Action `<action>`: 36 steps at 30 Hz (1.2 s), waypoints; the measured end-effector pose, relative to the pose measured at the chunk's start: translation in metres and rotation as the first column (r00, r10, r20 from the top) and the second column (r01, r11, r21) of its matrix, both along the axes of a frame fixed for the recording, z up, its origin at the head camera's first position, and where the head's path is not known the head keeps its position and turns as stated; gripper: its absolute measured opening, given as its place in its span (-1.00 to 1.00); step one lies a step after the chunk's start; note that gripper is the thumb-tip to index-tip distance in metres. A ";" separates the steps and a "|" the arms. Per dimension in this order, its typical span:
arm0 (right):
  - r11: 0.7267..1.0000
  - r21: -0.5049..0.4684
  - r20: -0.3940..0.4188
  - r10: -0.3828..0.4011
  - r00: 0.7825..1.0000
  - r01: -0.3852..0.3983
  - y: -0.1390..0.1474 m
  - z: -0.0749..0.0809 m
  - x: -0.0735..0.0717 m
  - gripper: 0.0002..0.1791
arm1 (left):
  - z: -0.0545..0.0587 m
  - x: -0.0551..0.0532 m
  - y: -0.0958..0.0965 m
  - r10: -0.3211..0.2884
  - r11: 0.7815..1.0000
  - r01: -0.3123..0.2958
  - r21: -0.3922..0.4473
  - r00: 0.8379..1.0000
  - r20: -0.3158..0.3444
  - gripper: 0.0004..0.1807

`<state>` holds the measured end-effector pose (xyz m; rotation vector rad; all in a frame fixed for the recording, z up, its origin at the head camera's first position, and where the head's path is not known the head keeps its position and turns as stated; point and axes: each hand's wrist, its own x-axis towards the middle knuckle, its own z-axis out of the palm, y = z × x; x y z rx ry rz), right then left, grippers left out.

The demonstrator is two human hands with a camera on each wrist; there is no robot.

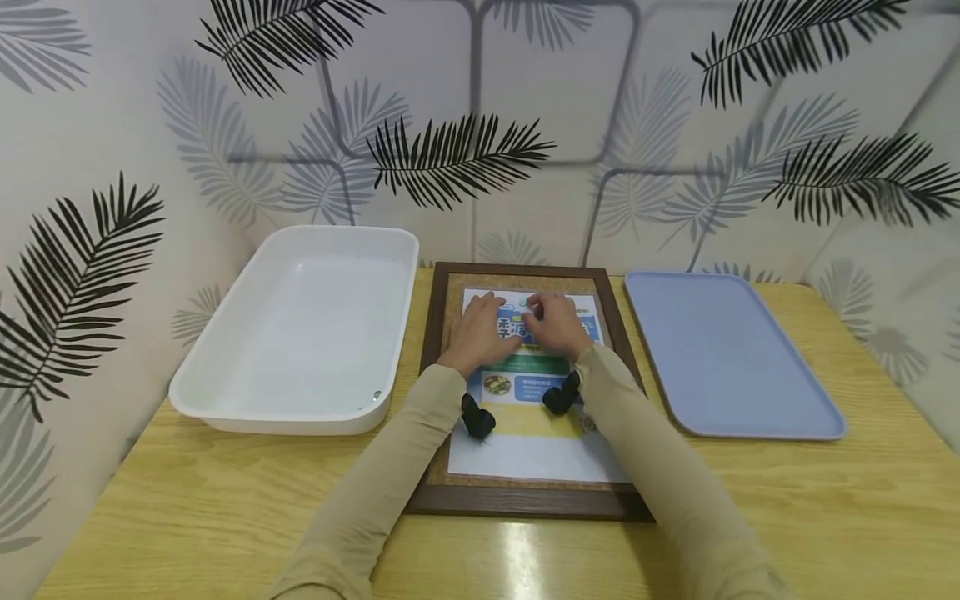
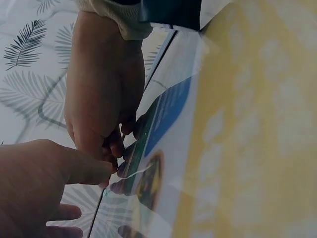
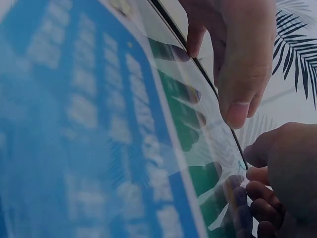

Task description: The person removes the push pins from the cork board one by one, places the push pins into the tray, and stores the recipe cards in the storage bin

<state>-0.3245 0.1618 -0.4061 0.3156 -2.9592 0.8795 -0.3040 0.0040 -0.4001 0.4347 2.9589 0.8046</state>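
A printed poster (image 1: 517, 454) with blue, green and yellow blocks lies inside a brown-framed cork board (image 1: 532, 500). Its glossy surface mirrors the fingers in both wrist views. My left hand (image 1: 478, 335) rests on the upper left of the poster, fingers pointing forward and thumb out toward the middle. Close beside it, my right hand (image 1: 558, 323) has loosely bent fingers at the upper middle of the sheet. In the left wrist view, the left thumb comes right up to the fingers of the right hand (image 2: 99, 109). No separate object shows between the fingers.
Left of the board stands a deep white tray (image 1: 300, 333). A flat light-blue tray (image 1: 735, 358) lies to the right. All rest on a wooden table (image 1: 862, 500) against a leaf-patterned wall (image 1: 540, 100). Black devices (image 1: 477, 418) sit on the wrists.
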 end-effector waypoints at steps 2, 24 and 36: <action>1.000 0.002 -0.031 0.004 1.000 -0.003 -0.002 -0.001 -0.004 -0.61 | 0.000 -0.001 0.000 -0.002 1.000 0.003 -0.019 1.000 0.019 -0.28; 0.995 0.014 -0.110 -0.101 0.989 0.103 -0.011 -0.010 -0.025 -0.74 | -0.010 -0.009 0.006 0.004 0.992 -0.002 -0.127 1.000 0.016 -0.30; 0.985 -0.017 -0.014 -0.173 0.985 0.173 -0.010 -0.010 -0.028 -0.78 | -0.013 -0.008 0.004 -0.015 0.989 0.027 -0.144 0.996 0.088 -0.27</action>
